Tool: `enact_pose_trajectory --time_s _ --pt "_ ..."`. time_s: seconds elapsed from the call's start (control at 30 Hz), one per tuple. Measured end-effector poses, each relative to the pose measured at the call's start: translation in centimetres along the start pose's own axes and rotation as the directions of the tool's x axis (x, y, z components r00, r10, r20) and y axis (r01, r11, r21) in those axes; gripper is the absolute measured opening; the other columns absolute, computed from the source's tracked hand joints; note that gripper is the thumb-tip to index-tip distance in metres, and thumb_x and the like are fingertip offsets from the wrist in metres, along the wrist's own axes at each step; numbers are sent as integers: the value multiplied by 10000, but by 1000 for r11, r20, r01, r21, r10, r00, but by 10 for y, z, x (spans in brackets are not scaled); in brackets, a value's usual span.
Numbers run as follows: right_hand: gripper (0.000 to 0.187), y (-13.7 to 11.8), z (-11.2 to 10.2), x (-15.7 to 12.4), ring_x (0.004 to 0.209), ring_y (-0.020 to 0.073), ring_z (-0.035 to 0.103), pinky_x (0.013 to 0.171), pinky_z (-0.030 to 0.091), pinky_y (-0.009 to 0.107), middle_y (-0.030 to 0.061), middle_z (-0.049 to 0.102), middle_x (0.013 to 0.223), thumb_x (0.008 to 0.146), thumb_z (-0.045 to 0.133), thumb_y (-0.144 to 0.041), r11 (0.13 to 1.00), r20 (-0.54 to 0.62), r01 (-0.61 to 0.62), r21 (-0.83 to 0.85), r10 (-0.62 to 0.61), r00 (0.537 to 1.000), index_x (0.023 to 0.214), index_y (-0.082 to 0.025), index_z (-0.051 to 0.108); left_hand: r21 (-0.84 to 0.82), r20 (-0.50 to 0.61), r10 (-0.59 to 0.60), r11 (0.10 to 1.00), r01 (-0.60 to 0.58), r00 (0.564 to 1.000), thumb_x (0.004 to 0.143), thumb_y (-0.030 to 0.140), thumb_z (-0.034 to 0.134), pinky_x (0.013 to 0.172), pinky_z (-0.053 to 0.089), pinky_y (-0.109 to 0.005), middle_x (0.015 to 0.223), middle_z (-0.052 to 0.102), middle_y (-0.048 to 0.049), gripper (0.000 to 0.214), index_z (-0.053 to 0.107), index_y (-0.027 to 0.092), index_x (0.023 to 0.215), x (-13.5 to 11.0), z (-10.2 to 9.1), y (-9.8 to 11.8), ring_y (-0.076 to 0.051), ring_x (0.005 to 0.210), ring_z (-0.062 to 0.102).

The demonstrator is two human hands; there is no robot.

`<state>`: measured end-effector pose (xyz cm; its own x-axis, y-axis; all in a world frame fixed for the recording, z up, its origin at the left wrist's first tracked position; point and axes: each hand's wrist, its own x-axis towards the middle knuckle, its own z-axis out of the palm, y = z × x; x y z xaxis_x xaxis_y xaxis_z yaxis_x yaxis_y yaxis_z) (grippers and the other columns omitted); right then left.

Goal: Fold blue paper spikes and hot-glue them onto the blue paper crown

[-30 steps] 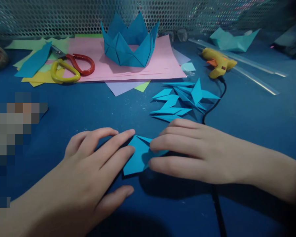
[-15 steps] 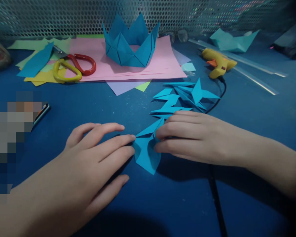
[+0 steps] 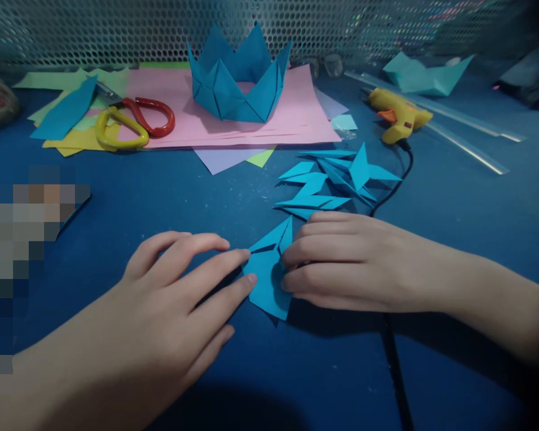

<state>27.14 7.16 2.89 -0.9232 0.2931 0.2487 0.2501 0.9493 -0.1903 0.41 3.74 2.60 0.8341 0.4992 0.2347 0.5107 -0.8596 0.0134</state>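
A partly folded piece of blue origami paper (image 3: 268, 278) lies on the blue table between my hands, its pointed end away from me. My left hand (image 3: 179, 293) is spread, with two fingertips resting on the paper's left edge. On the paper's right side, my right hand (image 3: 336, 260) is closed with its fingertips at the edge; its thumb is hidden. Just beyond lie several folded blue paper pieces (image 3: 318, 202), pointed and loosely heaped. Farther back, a blue paper crown (image 3: 240, 105) stands on pink paper sheets (image 3: 161, 87).
Scissors (image 3: 155, 117) with red and yellow handles lie on coloured sheets at the back left. A yellow glue gun (image 3: 399, 114) with a black cord (image 3: 397, 191) and clear glue sticks (image 3: 465, 146) are at the back right. A perforated metal panel (image 3: 117, 36) rises behind.
The folded paper has turned slightly and its lower corner has shifted right. My left fingertips have slid a little right onto it. My right hand has moved slightly towards me.
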Motion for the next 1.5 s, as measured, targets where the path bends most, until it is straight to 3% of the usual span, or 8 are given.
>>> enact_pose_trajectory --time_s 0.13,0.3,0.53,0.77,0.93,1.17,1.5 --pt "254 -3 0 2 787 152 530 721 405 283 49 683 908 1026 417 -139 1000 -4 7 13 -7 1000 935 -157 653 -130 1 28 991 -28 1000 979 173 416 948 332 -351 1229 689 47 274 583 230 1188 7 0 -6 -184 1167 538" --pt "351 -11 4 5 760 160 541 689 409 291 51 691 878 1035 367 -129 997 9 57 54 -58 998 880 -156 681 -315 16 -39 948 42 999 1010 209 419 818 368 -281 914 669 75 161 575 249 1014 8 1 -5 -133 905 553" --pt "242 -13 10 7 795 159 529 761 433 283 59 675 872 1014 490 -241 982 -40 32 189 -25 999 879 -141 664 -453 70 -131 879 148 989 1001 232 459 768 364 -248 908 623 98 175 582 278 886 5 5 3 -106 849 527" --pt "214 -17 10 10 842 148 493 816 426 231 63 622 884 1007 500 -224 938 18 -53 342 50 999 880 -130 644 -460 69 -204 862 213 976 986 233 475 805 353 -250 898 608 90 155 573 272 873 8 7 9 -108 857 518" --pt "190 -17 13 12 825 147 483 799 414 240 63 627 902 997 506 -184 923 10 -32 383 31 999 934 -114 671 -452 58 -242 858 242 968 956 230 501 812 363 -250 879 626 102 146 577 279 841 6 7 12 -105 853 534" --pt "259 -20 15 12 734 176 470 672 393 305 48 618 803 992 504 -181 952 -24 70 297 -66 998 1156 -113 692 -484 48 -321 821 303 946 863 185 565 732 411 -193 874 624 130 123 548 299 905 8 7 12 -69 812 563" --pt "268 -26 12 13 734 153 498 672 391 320 23 646 805 1021 457 -182 981 -1 96 168 -97 995 1119 -106 695 -453 36 -314 841 295 949 879 167 564 787 392 -206 910 624 118 148 568 309 919 6 7 14 -69 873 578"
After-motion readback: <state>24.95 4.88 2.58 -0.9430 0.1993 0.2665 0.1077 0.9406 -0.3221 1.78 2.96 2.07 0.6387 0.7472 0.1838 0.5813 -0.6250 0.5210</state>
